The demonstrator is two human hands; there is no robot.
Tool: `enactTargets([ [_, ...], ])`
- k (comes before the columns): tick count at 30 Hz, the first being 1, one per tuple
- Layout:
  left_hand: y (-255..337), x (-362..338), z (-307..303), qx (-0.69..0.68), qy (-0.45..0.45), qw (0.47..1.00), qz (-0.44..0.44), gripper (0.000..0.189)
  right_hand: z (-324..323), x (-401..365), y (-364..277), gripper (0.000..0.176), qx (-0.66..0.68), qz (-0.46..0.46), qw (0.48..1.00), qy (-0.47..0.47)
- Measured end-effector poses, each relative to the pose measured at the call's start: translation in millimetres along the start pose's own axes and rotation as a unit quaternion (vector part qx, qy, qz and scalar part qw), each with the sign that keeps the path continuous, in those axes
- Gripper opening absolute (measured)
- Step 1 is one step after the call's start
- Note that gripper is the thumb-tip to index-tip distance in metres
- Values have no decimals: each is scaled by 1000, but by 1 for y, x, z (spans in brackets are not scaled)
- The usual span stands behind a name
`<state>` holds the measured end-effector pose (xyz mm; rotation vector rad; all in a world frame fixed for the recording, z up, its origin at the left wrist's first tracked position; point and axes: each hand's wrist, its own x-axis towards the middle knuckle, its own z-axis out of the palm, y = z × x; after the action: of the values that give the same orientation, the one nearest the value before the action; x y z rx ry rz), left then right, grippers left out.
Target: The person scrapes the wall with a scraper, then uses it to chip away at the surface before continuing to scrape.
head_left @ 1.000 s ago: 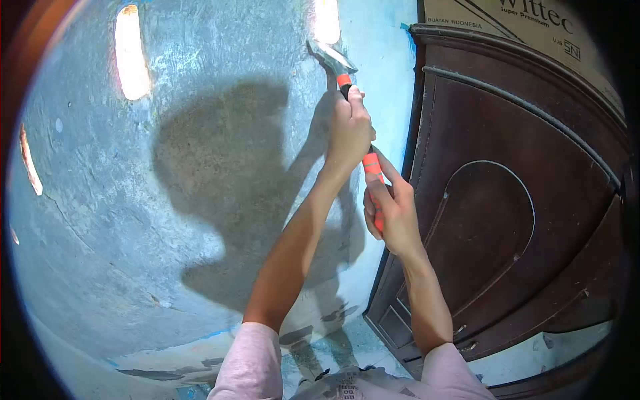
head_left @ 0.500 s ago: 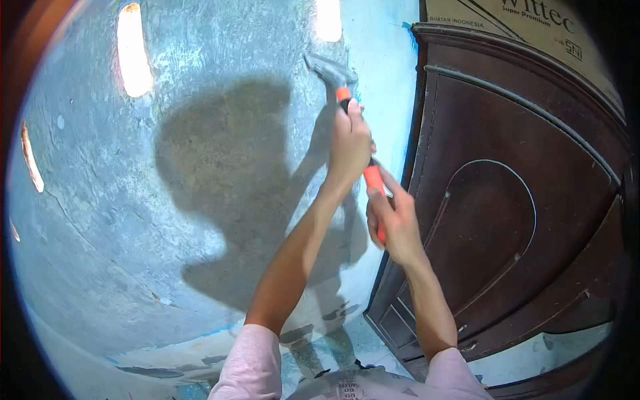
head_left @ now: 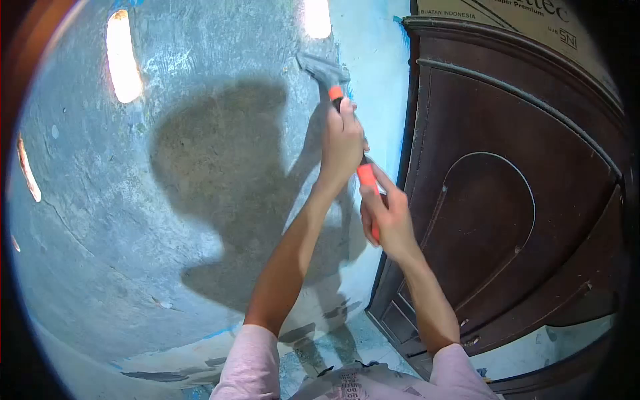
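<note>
A long-handled paint scraper (head_left: pixel 367 176) with a black and orange-red handle is held up against the worn blue-grey wall (head_left: pixel 87 220). Its wide grey blade (head_left: pixel 321 69) rests at or very near the wall surface, beside a paler painted strip. My left hand (head_left: pixel 343 140) is wrapped around the upper handle, just below the head. Lower down, my right hand (head_left: pixel 390 223) grips the orange-red end of the same handle, its fingers curled around it. Parts of the handle are hidden behind both hands.
A dark brown wooden cabinet (head_left: pixel 480 213) stands close to the right of my hands, with a cardboard box (head_left: pixel 527 17) on top. Bright slots (head_left: pixel 123 57) show in the upper wall. A large shadow (head_left: pixel 220 153) falls across the wall.
The whole view has shifted slightly, so the wall and cabinet appear further left. Both hands keep their hold, and the scraper blade sits marginally lower against the wall.
</note>
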<state>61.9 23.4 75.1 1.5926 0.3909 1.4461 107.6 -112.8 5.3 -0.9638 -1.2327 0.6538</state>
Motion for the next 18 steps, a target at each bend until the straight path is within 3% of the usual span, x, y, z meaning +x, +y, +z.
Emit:
enactTargets([
  [3,11,22,11,-7,18,1000,24,44,0,12,-25,53,86,28,996,-5],
  [10,-4,-12,-1,-34,8,999,-8,43,3,-8,6,53,25,23,999,-4],
  [14,12,27,5,8,-16,1000,25,41,-2,17,-23,51,24,9,1000,-1],
  [18,10,15,5,-14,1,999,34,36,-3,4,-29,51,52,36,998,-14],
])
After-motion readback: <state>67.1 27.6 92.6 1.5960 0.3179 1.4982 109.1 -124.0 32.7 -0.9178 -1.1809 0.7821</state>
